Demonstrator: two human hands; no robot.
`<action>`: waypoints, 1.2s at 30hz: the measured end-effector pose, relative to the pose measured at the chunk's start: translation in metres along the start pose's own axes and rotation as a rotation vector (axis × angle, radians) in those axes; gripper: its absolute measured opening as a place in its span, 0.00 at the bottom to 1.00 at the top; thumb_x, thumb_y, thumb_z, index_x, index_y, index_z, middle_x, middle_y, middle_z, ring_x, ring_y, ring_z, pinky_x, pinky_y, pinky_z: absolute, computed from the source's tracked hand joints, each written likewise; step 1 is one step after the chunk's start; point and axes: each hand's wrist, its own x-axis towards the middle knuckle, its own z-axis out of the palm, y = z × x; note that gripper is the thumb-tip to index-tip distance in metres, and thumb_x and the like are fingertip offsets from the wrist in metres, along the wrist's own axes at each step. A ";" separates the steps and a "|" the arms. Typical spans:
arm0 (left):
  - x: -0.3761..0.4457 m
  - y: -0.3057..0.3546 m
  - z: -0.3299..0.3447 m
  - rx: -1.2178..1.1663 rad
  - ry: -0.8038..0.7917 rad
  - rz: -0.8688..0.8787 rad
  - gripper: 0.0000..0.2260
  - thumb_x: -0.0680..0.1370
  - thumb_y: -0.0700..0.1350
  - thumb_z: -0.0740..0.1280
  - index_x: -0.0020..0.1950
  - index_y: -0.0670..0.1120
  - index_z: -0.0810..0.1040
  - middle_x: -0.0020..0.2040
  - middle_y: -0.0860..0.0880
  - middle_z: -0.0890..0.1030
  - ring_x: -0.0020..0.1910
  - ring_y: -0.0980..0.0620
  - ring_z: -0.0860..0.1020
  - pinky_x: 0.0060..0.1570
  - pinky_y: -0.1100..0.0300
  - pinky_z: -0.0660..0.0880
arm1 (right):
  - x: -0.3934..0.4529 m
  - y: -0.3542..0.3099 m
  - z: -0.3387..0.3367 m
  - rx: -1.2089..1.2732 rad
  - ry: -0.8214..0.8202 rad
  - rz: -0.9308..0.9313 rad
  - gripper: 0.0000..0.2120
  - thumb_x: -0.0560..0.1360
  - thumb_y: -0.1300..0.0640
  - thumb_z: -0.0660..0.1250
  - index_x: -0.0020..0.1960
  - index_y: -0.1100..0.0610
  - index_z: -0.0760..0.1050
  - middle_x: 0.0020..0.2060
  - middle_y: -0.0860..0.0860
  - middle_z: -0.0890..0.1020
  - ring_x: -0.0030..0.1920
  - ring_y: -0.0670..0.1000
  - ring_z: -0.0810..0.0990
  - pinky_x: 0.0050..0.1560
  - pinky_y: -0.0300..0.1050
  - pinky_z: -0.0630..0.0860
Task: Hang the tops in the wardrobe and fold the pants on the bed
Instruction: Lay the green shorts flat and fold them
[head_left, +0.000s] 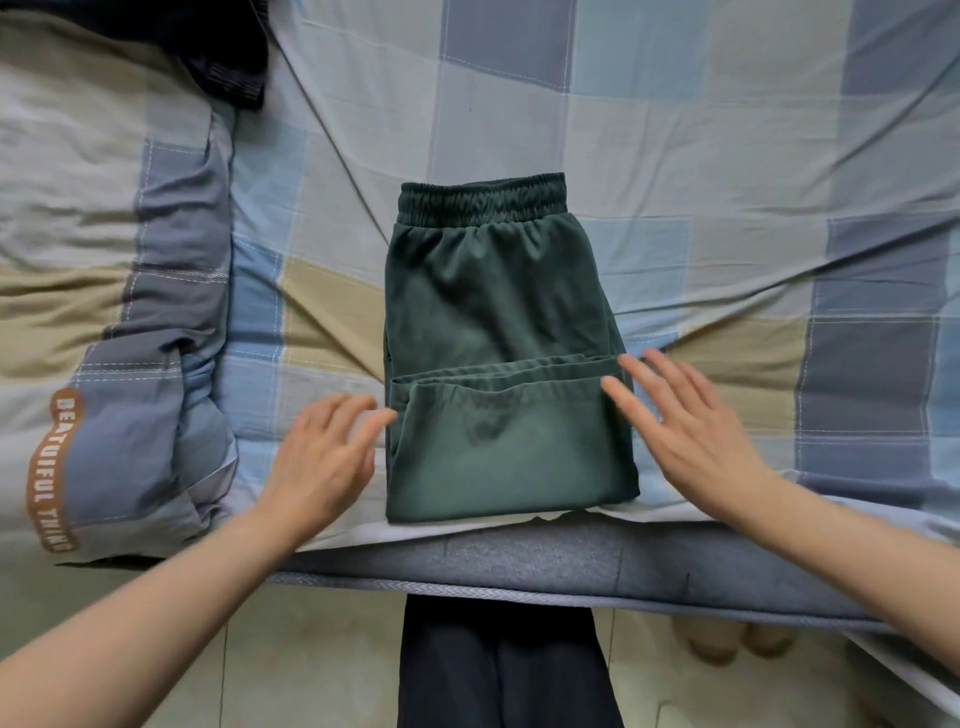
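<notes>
Dark green pants (498, 332) lie folded on the checked bed sheet (675, 156), waistband at the far end, leg ends doubled over the near half. My left hand (324, 457) hovers at the fold's left edge, fingers relaxed, fingertips at the cloth. My right hand (685, 426) is spread flat at the fold's right edge, fingers straight, fingertips touching the cloth. Neither hand holds anything.
A rolled checked quilt (130, 322) with brown lettering lies to the left. A dark garment (218, 47) sits at the top left of the bed. The grey mattress edge (519, 556) runs below the pants, with tiled floor and my dark trousers (504, 670) under it.
</notes>
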 end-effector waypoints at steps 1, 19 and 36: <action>0.005 -0.005 -0.002 0.149 -0.044 0.244 0.23 0.73 0.36 0.59 0.68 0.48 0.70 0.64 0.45 0.72 0.61 0.40 0.71 0.59 0.42 0.72 | 0.004 0.002 0.002 -0.065 0.006 -0.129 0.28 0.78 0.68 0.41 0.72 0.57 0.68 0.70 0.60 0.70 0.69 0.63 0.69 0.66 0.59 0.67; 0.035 0.007 0.009 0.337 -0.413 0.464 0.26 0.77 0.42 0.53 0.74 0.54 0.69 0.74 0.48 0.69 0.73 0.37 0.66 0.67 0.34 0.65 | 0.031 0.025 0.016 -0.070 -0.288 -0.611 0.27 0.76 0.64 0.50 0.73 0.52 0.66 0.72 0.48 0.68 0.72 0.57 0.65 0.69 0.60 0.66; 0.027 0.052 0.001 -1.219 -0.124 -0.984 0.18 0.76 0.47 0.72 0.64 0.51 0.73 0.57 0.57 0.82 0.56 0.58 0.80 0.58 0.59 0.76 | 0.026 -0.043 0.002 1.511 -0.392 1.120 0.25 0.75 0.40 0.65 0.66 0.49 0.63 0.58 0.43 0.74 0.57 0.48 0.74 0.56 0.49 0.69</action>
